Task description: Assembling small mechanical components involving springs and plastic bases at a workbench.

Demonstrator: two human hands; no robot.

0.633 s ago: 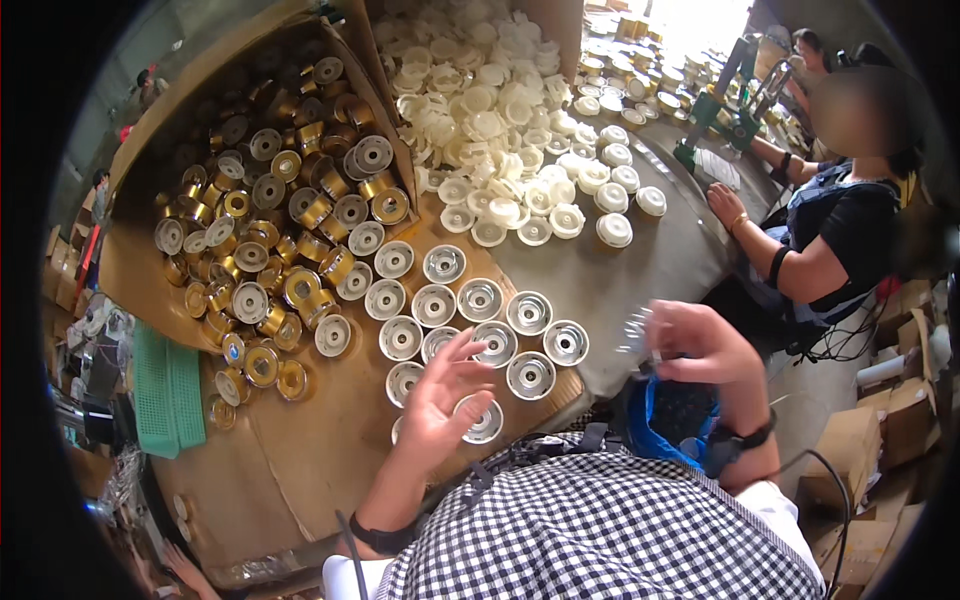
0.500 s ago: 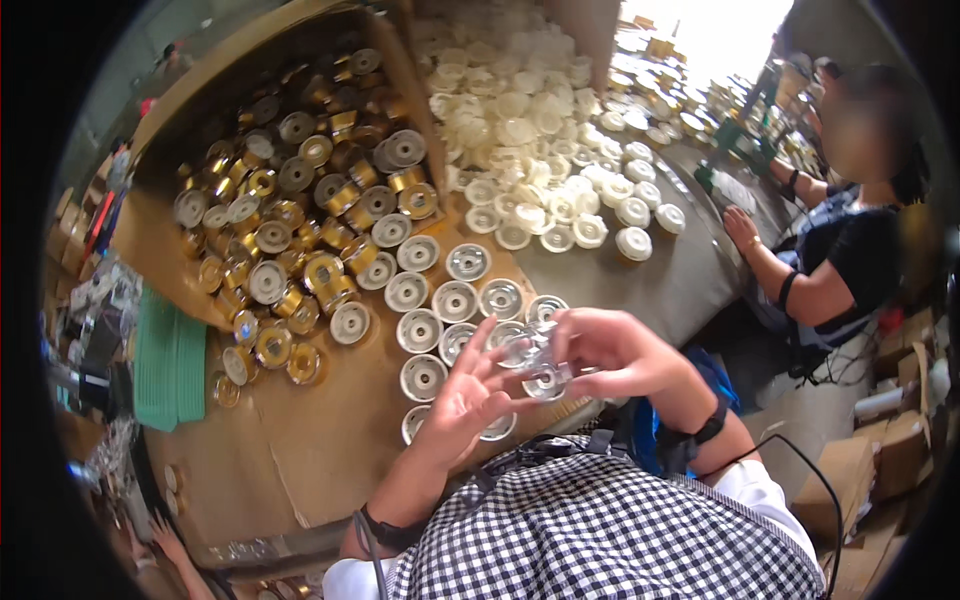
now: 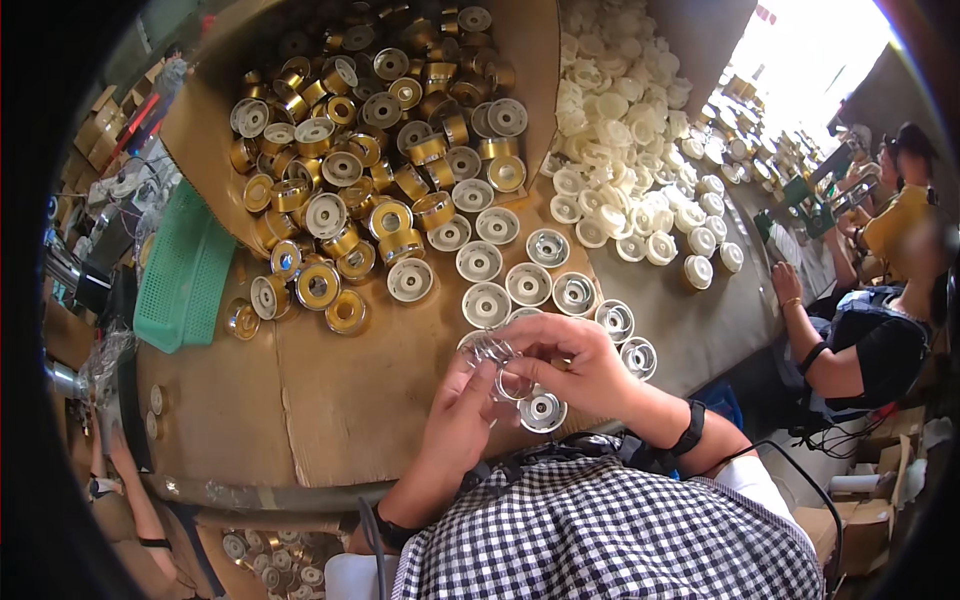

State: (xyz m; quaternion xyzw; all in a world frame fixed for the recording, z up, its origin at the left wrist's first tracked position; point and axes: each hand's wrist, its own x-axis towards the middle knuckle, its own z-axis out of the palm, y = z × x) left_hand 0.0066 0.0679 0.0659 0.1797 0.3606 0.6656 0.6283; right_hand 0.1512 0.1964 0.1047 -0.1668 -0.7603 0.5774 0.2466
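Note:
Just above the cardboard-covered table, my two hands meet in front of me over a small group of clear, round plastic pieces [image 3: 492,350]. My left hand [image 3: 452,425] pinches them from the left, thumb pressed on top. From the right, the curled fingers of my right hand [image 3: 590,368] hold a clear ring-shaped piece [image 3: 512,386]. How many pieces there are cannot be made out. Beneath and beyond my hands stand rows of round white-rimmed parts [image 3: 486,304], some with shiny silver centres [image 3: 574,294]. One such part [image 3: 542,410] lies just below my right hand; others are partly covered.
A cardboard box [image 3: 215,165] spills gold-and-white round parts [image 3: 319,285] toward me. Translucent white plastic parts [image 3: 615,130] are heaped at far right. A green basket [image 3: 185,270] stands at left. A co-worker [image 3: 840,350] sits at right; another person's arm [image 3: 140,490] shows lower left.
My hands have come together around the clear pieces, with the left fingers, spread before, now closing on them. The view has swung left, so the table's things appear further right.

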